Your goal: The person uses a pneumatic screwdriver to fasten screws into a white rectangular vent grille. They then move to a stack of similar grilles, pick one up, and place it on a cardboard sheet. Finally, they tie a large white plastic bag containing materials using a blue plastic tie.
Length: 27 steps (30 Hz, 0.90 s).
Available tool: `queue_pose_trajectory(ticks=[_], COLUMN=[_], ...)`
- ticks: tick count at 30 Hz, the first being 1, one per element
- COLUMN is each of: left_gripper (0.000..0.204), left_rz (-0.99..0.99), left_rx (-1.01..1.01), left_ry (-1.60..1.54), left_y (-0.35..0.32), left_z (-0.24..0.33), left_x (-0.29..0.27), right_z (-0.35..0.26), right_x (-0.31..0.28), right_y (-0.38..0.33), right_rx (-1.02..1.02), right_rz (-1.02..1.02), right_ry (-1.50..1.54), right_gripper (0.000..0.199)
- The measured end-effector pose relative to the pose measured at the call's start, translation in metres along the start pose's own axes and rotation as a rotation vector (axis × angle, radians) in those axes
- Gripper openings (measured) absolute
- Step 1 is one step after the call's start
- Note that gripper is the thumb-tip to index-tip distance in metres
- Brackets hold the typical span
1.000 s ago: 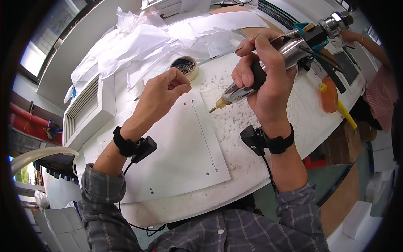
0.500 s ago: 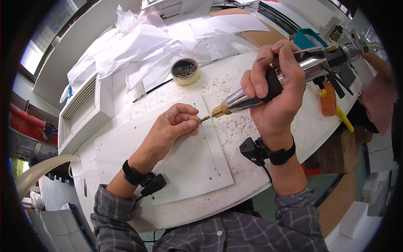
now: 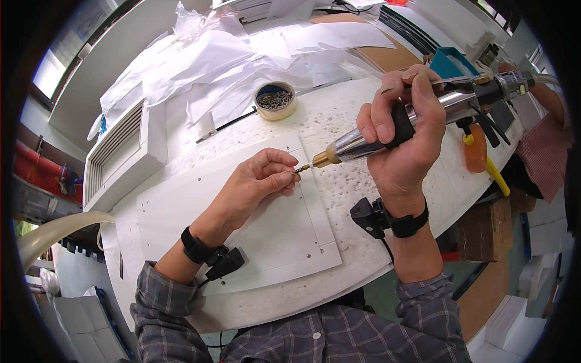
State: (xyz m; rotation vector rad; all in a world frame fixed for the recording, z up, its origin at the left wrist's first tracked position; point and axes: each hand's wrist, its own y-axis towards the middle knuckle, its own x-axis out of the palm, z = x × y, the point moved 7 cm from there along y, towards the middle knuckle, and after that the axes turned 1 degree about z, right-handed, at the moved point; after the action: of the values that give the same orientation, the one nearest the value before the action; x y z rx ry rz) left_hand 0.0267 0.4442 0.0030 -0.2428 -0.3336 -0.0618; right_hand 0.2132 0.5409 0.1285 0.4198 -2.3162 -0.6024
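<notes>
My right hand (image 3: pixel 405 124) is wrapped round a silver air screwdriver (image 3: pixel 357 145) with a brass nose, its bit pointing left and slightly down. At the bit's tip, my left hand (image 3: pixel 263 175) pinches a small screw (image 3: pixel 297 172) between thumb and forefinger; the fingertips partly hide it. Both hands are over the right part of a flat white panel (image 3: pixel 260 242), which has small holes or screws along its edges. Just beyond them stands a round tub (image 3: pixel 276 114) of small metal screws.
A louvred white frame (image 3: pixel 124 154) lies at the left of the pitted white table (image 3: pixel 357 236). White plastic sheeting (image 3: pixel 200 66) is heaped at the back. A teal bin (image 3: pixel 451 63) and an orange-handled tool (image 3: pixel 475 151) are at the right, where another person's arm (image 3: pixel 551 103) shows.
The screwdriver and both hands have shifted slightly right in the picture, as have the tub and panel. The bit still meets the left fingertips, and both grips look the same.
</notes>
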Motion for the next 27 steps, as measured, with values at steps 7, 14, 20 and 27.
queue_pose_trajectory(ticks=[7, 14, 20, 27], left_gripper=[0.019, 0.020, 0.016, 0.011], left_rz=[0.032, 0.024, 0.135, 0.265], left_rx=[-0.016, 0.008, 0.055, 0.155], left_ry=[0.028, 0.033, 0.299, 0.790], left_y=[-0.001, 0.001, -0.002, 0.004], left_z=[0.001, -0.001, 0.009, 0.032], left_x=[0.001, 0.000, -0.002, -0.013], right_z=[-0.001, 0.002, 0.010, 0.037], right_x=[-0.001, 0.001, 0.015, 0.062], right_y=[0.002, 0.000, 0.002, 0.018], right_rx=[0.005, 0.015, 0.053, 0.049], right_rz=[-0.059, -0.063, -0.098, -0.246], right_ry=[0.122, 0.097, -0.026, -0.097], right_gripper=[0.015, 0.016, 0.019, 0.013])
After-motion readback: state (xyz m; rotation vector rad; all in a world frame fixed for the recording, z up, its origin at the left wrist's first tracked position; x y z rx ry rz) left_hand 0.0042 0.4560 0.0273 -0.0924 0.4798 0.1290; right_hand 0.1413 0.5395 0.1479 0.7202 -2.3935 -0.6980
